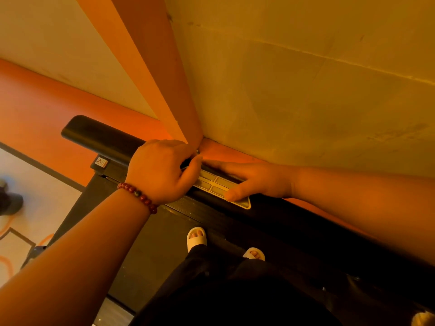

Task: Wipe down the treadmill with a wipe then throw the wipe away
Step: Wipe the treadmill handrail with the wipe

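Observation:
The treadmill's black handlebar (94,135) runs across the middle of the view, with a small silver button panel (216,184) set in it. My left hand (160,170), with a red bead bracelet at the wrist, is curled over the bar just left of the panel. My right hand (259,180) lies over the panel's right part, its fingers stretched along the far edge and its thumb on the near edge. The dark treadmill belt (153,243) is below. No wipe is visible; whatever is under my palms is hidden.
My feet in white slippers (196,238) stand on the belt. A beige wall (306,90) with an orange band is right behind the bar. A dark shoe (9,201) of someone else is on the patterned floor at far left.

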The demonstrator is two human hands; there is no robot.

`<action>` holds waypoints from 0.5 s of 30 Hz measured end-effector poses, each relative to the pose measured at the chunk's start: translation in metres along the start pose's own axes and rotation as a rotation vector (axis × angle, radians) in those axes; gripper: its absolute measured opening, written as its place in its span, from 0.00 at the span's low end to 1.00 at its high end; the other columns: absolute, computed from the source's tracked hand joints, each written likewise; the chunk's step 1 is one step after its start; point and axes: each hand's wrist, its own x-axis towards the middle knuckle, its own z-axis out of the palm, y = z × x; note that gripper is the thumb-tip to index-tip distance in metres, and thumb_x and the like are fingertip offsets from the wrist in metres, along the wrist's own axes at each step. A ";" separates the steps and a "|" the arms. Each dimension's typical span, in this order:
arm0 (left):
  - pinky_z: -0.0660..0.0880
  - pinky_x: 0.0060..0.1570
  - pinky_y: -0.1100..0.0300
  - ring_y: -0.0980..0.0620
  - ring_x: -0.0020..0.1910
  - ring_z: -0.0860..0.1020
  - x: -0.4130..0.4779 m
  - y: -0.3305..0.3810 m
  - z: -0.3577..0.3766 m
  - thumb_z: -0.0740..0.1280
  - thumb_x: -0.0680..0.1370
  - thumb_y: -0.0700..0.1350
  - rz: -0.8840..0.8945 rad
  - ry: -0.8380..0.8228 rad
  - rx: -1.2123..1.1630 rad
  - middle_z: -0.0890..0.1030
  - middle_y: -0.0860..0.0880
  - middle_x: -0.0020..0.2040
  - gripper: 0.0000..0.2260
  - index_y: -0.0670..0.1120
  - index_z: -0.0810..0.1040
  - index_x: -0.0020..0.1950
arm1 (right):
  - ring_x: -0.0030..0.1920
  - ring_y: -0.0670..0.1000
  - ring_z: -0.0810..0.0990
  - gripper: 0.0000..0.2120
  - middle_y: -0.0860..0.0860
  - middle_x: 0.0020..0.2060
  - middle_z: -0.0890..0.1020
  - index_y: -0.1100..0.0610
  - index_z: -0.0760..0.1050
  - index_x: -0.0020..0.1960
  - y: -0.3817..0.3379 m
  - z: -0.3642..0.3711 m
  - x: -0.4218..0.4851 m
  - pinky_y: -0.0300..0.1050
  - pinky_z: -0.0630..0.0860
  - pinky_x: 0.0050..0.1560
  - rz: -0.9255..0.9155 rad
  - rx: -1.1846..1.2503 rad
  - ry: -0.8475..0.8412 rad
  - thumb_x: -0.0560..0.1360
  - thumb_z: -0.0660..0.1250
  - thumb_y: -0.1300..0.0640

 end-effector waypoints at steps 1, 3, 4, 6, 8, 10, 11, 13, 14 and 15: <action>0.73 0.29 0.54 0.49 0.30 0.76 -0.001 -0.001 0.000 0.48 0.78 0.57 0.008 0.007 -0.010 0.79 0.50 0.33 0.25 0.46 0.80 0.39 | 0.73 0.43 0.64 0.44 0.46 0.74 0.64 0.49 0.53 0.79 0.002 0.001 0.000 0.46 0.60 0.74 0.013 0.052 0.005 0.68 0.67 0.42; 0.73 0.28 0.55 0.50 0.30 0.75 -0.002 -0.002 -0.001 0.50 0.78 0.56 0.026 0.027 -0.035 0.78 0.50 0.32 0.23 0.46 0.80 0.38 | 0.71 0.46 0.68 0.37 0.48 0.73 0.68 0.51 0.57 0.77 0.006 0.001 -0.002 0.46 0.63 0.73 0.047 0.194 0.004 0.72 0.66 0.45; 0.72 0.27 0.56 0.51 0.29 0.75 -0.002 -0.003 -0.001 0.51 0.78 0.55 0.037 0.030 -0.047 0.78 0.51 0.32 0.22 0.46 0.80 0.38 | 0.71 0.47 0.69 0.36 0.49 0.72 0.69 0.52 0.60 0.76 0.008 0.002 -0.002 0.45 0.64 0.72 0.048 0.227 0.020 0.73 0.66 0.43; 0.70 0.27 0.58 0.52 0.29 0.73 -0.001 -0.005 -0.002 0.51 0.78 0.55 0.062 0.003 -0.049 0.77 0.52 0.31 0.22 0.47 0.79 0.38 | 0.70 0.48 0.70 0.41 0.50 0.71 0.71 0.54 0.63 0.75 0.014 0.004 0.000 0.47 0.65 0.72 0.059 0.216 0.084 0.70 0.68 0.34; 0.68 0.28 0.60 0.53 0.28 0.72 -0.001 -0.013 -0.003 0.49 0.79 0.56 0.079 -0.044 -0.016 0.75 0.52 0.30 0.23 0.48 0.78 0.36 | 0.70 0.50 0.70 0.40 0.51 0.71 0.71 0.54 0.64 0.75 0.014 0.004 0.003 0.53 0.63 0.73 0.053 0.241 0.061 0.70 0.69 0.35; 0.65 0.30 0.60 0.52 0.27 0.71 0.000 -0.026 -0.008 0.48 0.79 0.57 0.070 -0.061 0.030 0.74 0.52 0.29 0.24 0.48 0.77 0.35 | 0.73 0.48 0.66 0.35 0.50 0.73 0.67 0.51 0.61 0.75 0.002 0.004 0.004 0.49 0.60 0.75 0.035 0.192 0.028 0.73 0.66 0.41; 0.64 0.30 0.60 0.51 0.27 0.71 0.000 -0.034 -0.012 0.48 0.79 0.57 0.056 -0.054 0.045 0.74 0.52 0.29 0.24 0.48 0.77 0.34 | 0.74 0.44 0.62 0.36 0.47 0.75 0.64 0.49 0.57 0.76 -0.007 0.003 0.006 0.44 0.57 0.75 0.025 0.128 0.015 0.72 0.65 0.42; 0.63 0.30 0.60 0.50 0.28 0.73 0.000 -0.050 -0.019 0.49 0.79 0.56 0.048 -0.049 0.048 0.75 0.51 0.30 0.24 0.47 0.78 0.35 | 0.74 0.37 0.55 0.38 0.40 0.76 0.56 0.46 0.52 0.77 -0.015 -0.002 0.013 0.34 0.53 0.73 0.012 0.029 0.001 0.71 0.63 0.42; 0.64 0.30 0.60 0.49 0.29 0.73 0.000 -0.054 -0.020 0.49 0.79 0.56 0.057 -0.058 0.046 0.76 0.50 0.30 0.24 0.47 0.78 0.36 | 0.73 0.35 0.55 0.38 0.38 0.75 0.55 0.45 0.50 0.77 -0.017 -0.003 0.018 0.30 0.53 0.72 0.001 -0.002 0.003 0.72 0.62 0.43; 0.66 0.31 0.59 0.49 0.29 0.74 0.001 -0.057 -0.021 0.49 0.79 0.55 0.069 -0.066 0.043 0.76 0.50 0.31 0.24 0.47 0.78 0.36 | 0.72 0.35 0.56 0.37 0.38 0.75 0.56 0.46 0.50 0.77 -0.017 -0.003 0.020 0.30 0.54 0.72 0.004 0.005 -0.004 0.72 0.61 0.43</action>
